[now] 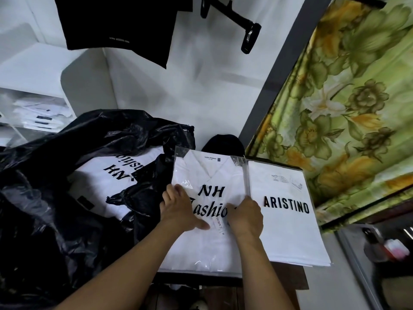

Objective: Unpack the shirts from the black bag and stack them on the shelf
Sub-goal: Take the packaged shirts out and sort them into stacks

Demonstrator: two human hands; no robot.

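- Left hand (181, 209) lies spread flat on the white shirt pack (207, 175). Right hand (245, 215) is bent over the pack's right side with its fingertips hidden, so can't tell if it pinches the plastic or only presses.
- The shirt pack lies on the bench (288, 276), out of the black bag (44, 198) and just right of it. It is not on the shelf (33, 92) yet.
- Risk: the plastic sleeve looks slick, so a one-edge pinch could let the pack slide out or fold in the middle on lifting.
- Risk: the pack's near end seems to reach past the bench edge, so a push toward the body could tip it off.
- Risk: its right edge touches or overlaps the second pack (286, 209). Dragging sideways would likely shove that one toward the curtain (346, 108).
- Risk: loose bag plastic lies against the pack's left edge and could snag or come along with it.
- Another shirt (116, 182) sits inside the open bag, print upside down, more to unpack.
- The shelf is far left with folded shirts (38, 117) already stacked. The bulky bag stands between the hands and the shelf, so the carry probably has to go up and over it.
- A black garment (116, 25) and a hanger (234, 19) hang overhead and may brush a high lift.
- A dark rounded thing (223, 144) sits behind the pack, unclear what.
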